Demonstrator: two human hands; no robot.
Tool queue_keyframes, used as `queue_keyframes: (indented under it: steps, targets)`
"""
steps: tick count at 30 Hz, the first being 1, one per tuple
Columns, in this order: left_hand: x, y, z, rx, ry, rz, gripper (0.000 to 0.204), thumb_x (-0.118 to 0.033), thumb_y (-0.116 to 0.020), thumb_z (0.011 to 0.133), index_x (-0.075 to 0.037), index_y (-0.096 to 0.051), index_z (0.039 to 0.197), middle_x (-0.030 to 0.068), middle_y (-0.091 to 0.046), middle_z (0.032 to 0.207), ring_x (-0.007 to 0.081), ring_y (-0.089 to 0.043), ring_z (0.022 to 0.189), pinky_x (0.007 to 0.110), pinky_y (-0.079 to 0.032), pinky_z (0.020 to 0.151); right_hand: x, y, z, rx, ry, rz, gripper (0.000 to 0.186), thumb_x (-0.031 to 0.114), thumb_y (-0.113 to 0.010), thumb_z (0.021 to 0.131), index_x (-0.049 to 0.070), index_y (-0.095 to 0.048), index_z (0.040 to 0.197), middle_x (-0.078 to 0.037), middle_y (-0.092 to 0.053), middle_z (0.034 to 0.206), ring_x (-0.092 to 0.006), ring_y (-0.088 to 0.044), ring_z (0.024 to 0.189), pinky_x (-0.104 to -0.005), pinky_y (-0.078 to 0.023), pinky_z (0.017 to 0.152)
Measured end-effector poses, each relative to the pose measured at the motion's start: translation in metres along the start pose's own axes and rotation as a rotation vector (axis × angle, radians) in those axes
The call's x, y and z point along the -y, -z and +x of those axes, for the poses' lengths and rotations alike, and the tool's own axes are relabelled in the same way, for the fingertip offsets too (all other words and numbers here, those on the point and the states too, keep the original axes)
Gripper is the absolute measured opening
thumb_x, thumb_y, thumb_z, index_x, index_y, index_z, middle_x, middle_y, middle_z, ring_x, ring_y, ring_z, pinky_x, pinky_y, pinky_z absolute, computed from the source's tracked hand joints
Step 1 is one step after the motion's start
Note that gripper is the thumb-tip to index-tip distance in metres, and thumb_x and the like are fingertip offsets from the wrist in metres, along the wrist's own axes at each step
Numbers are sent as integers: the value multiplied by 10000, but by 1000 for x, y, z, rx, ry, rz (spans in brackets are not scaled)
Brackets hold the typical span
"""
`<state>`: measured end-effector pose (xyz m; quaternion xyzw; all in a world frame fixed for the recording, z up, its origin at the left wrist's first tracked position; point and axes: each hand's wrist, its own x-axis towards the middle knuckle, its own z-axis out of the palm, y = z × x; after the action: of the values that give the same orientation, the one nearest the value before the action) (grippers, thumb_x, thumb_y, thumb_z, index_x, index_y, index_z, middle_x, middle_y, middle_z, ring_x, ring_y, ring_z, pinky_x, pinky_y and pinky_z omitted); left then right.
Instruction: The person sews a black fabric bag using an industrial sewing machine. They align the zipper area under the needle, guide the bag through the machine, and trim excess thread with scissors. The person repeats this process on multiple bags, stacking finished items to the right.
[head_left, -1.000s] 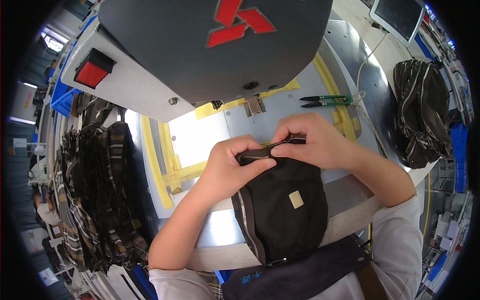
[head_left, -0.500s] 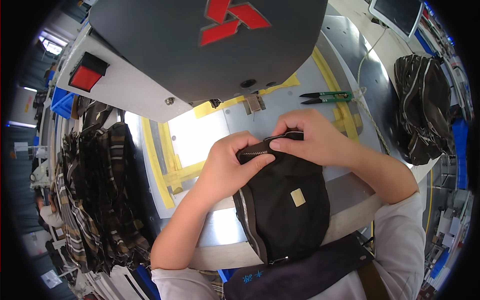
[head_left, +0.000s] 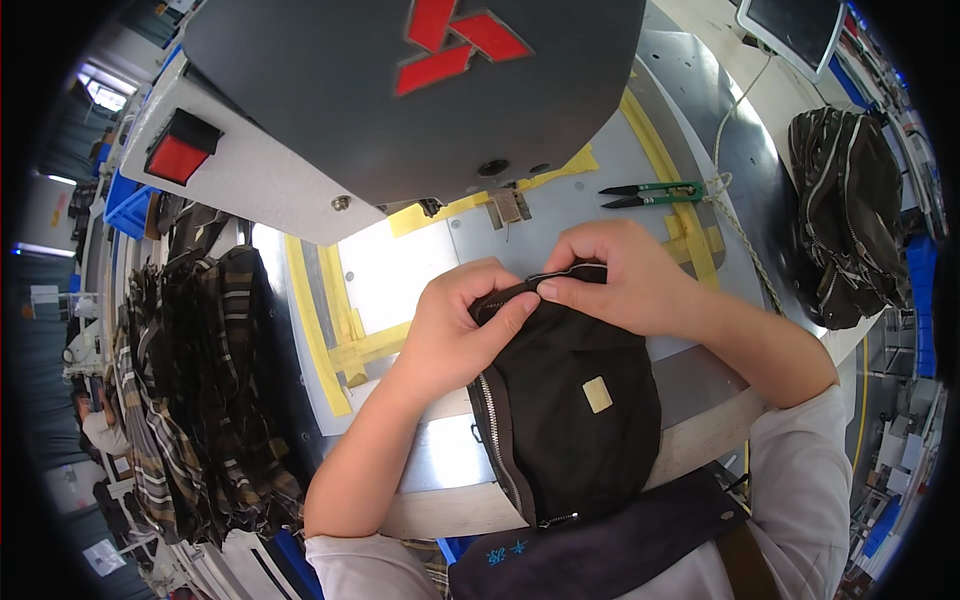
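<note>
A dark zippered fabric pouch (head_left: 570,410) hangs over the front edge of the machine bed, a small cream patch on its face. My left hand (head_left: 465,325) pinches the left part of its upper edge between thumb and fingers. Close beside it, my right hand (head_left: 615,280) grips the same edge farther right. The two thumbs almost meet there. A metal zipper (head_left: 490,425) runs down the pouch's left side. Beyond my hands stands the sewing machine's dark head (head_left: 420,110), its small presser foot (head_left: 507,208) just above the bed. Fingertips behind the edge are hidden.
Green-handled thread snips (head_left: 655,192) lie on the bed at the right, beside a cord. Yellow tape (head_left: 335,330) marks the bed. Dark plaid fabric pieces (head_left: 205,390) hang at the left. More zippered dark pieces (head_left: 845,215) are piled at the right. A red switch (head_left: 183,148) sits on the machine.
My left thumb has shifted slightly up and left on the pouch's edge, covering zipper teeth that showed before. The right hand keeps its hold almost unmoved.
</note>
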<state>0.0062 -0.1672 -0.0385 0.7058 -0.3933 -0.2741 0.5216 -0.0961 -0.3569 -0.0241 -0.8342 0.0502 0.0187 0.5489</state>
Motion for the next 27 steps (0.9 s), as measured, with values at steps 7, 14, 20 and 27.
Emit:
queue_keyframes:
  steps: [7,14,20,27]
  targets:
    - [-1,-4,1,-74,-38,58,124,-107,-684,860,15,-662,853,65,-569,734,162,-528,657,276,-415,622,-4,-3,0,-159,193,-83,133,113,-728,818,1,-661,842,-86,-646,812,-183,-613,733,-295,-486,681]
    - [9,-1,16,-364,-124,515,97,-106,-680,817,-9,-667,813,88,-582,709,255,-567,659,385,-460,647,-16,1,36,-165,106,-332,178,179,-705,813,7,-657,811,-116,-642,744,-254,-624,711,-350,-477,646]
    - [10,4,30,-362,61,565,141,-153,-673,834,-17,-638,828,64,-608,703,169,-576,631,309,-464,624,-12,5,54,-123,23,-464,199,216,-686,800,19,-678,825,-141,-671,780,-313,-645,763,-400,-495,687]
    - [16,1,49,-385,72,574,190,-208,-658,850,-22,-668,887,65,-650,677,170,-616,619,303,-476,629,-21,21,71,-120,-1,-456,230,262,-670,778,39,-711,823,-169,-689,850,-335,-663,841,-415,-523,751]
